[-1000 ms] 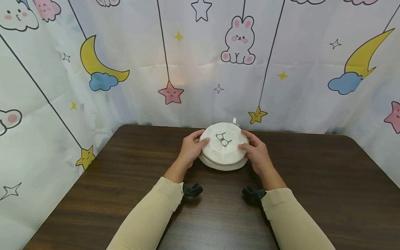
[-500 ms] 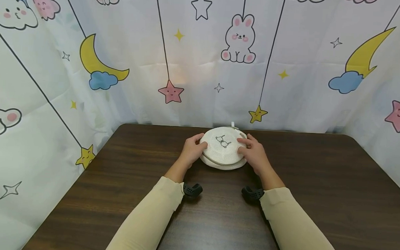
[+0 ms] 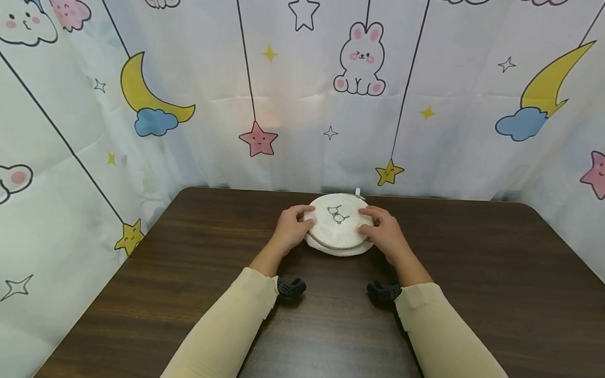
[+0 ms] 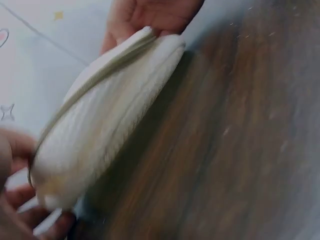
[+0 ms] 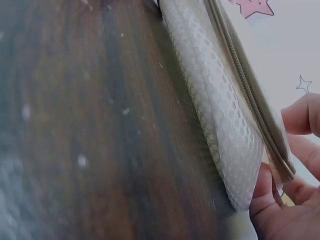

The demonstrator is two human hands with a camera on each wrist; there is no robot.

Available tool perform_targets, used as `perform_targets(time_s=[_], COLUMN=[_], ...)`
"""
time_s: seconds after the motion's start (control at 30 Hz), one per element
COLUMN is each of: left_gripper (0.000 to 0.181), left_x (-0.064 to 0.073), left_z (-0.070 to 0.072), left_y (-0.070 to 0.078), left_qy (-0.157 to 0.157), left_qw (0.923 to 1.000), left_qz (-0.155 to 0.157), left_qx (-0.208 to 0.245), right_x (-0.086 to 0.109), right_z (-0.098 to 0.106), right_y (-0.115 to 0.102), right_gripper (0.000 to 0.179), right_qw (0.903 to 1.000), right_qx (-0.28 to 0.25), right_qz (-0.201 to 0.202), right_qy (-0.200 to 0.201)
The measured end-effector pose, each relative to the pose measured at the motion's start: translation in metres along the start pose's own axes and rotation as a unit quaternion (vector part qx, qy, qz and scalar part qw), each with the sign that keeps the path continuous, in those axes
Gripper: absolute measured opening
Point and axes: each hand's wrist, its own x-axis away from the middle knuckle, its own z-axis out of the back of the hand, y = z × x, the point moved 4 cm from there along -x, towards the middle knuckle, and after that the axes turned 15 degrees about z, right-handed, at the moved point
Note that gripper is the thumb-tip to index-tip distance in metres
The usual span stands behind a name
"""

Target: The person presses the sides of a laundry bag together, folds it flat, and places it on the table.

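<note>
Cartoon-print curtain (image 3: 305, 105) is hung behind a dark wood-grain surface (image 3: 459, 272). White mesh pouch (image 3: 333, 234) is located near the surface's far edge, roughly centred between the hands.

Status: two-sided grasp is done. Pouch is pinched at its left side by the left hand (image 3: 291, 227) and at its right side by the right hand (image 3: 385, 231); fingers are bent round the rim on both sides, nothing released. Zipper (image 5: 250, 92) is judged closed along the stretch seen by the right wrist camera; full run can't be confirmed. Judged left: letting go, plus any final squaring-up of the pouch. No contents are visible, so fill state can't be called.

View differences: glasses motif (image 3: 338, 214) and white tab (image 3: 358, 191) are shown by the head view only. Pouch side wall and its depth are shown by the wrist views; from the head, it's mostly covered by the top panel. Zipper teeth are resolved only in the right wrist view; the left one is blurred. Whether the pouch is fully rested on the surface can't be told from any view.
</note>
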Motion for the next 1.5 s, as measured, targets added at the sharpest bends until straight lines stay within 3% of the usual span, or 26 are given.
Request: perform_targets(time_s=[0.1,0.23,0.33,0.53,0.67,0.8,0.87,0.93,1.03,1.13,1.2,1.37,1.5], left_gripper=[0.054,0.079,0.087,0.085,0.077,0.067,0.064,0.067,0.075,0.081,0.079,0.061,0.054], left_x=[-0.001,-0.001,0.001,0.0,0.0,0.001,0.002,0.003,0.003,0.004,0.006,0.01,0.01], left_z=[0.002,0.004,0.005,0.004,0.001,0.001,0.001,0.001,0.003,0.007,0.009,0.01,0.007], left_y=[-0.002,-0.005,-0.005,-0.002,0.0,0.003,0.006,0.008,0.011,0.013,0.014,0.019,0.02], left_qy=[-0.065,-0.164,-0.191,-0.148,-0.085,-0.001,0.023,0.016,-0.036,-0.097,-0.117,-0.101,-0.09], left_qw=[0.9976,0.9851,0.9813,0.9875,0.9912,0.9853,0.9796,0.9764,0.9735,0.9727,0.9752,0.983,0.9792], left_qz=[0.0,0.012,0.0,-0.051,-0.08,-0.1,-0.102,-0.098,-0.097,-0.086,-0.077,-0.065,-0.073], left_qx=[0.027,0.05,0.024,-0.02,-0.062,-0.139,-0.171,-0.192,-0.204,-0.193,-0.171,-0.139,-0.167], right_x=[0.001,0.001,0.002,0.005,0.007,0.007,0.007,0.006,0.006,0.005,0.005,0.005,0.005], right_z=[0.001,0.003,0.004,0.006,0.007,0.007,0.008,0.008,0.007,0.005,0.004,0.003,0.004], right_y=[0.003,0.007,0.009,0.009,0.008,0.007,0.006,0.005,0.005,0.005,0.006,0.006,0.005], right_gripper=[0.052,0.052,0.052,0.053,0.054,0.054,0.055,0.054,0.056,0.058,0.06,0.055,0.044], right_qw=[0.9996,0.9977,0.9962,0.9917,0.9895,0.992,0.994,0.9962,0.9985,0.9991,0.9991,0.9991,0.9991], right_qx=[-0.021,-0.051,-0.068,-0.112,-0.133,-0.121,-0.106,-0.084,-0.053,-0.039,-0.035,-0.037,-0.038], right_qz=[-0.014,-0.033,-0.041,-0.047,-0.039,-0.017,-0.008,-0.001,0.007,0.016,0.02,0.016,0.02], right_qy=[0.014,0.029,0.037,0.044,0.039,0.03,0.027,0.023,0.01,-0.004,-0.012,-0.014,-0.002])
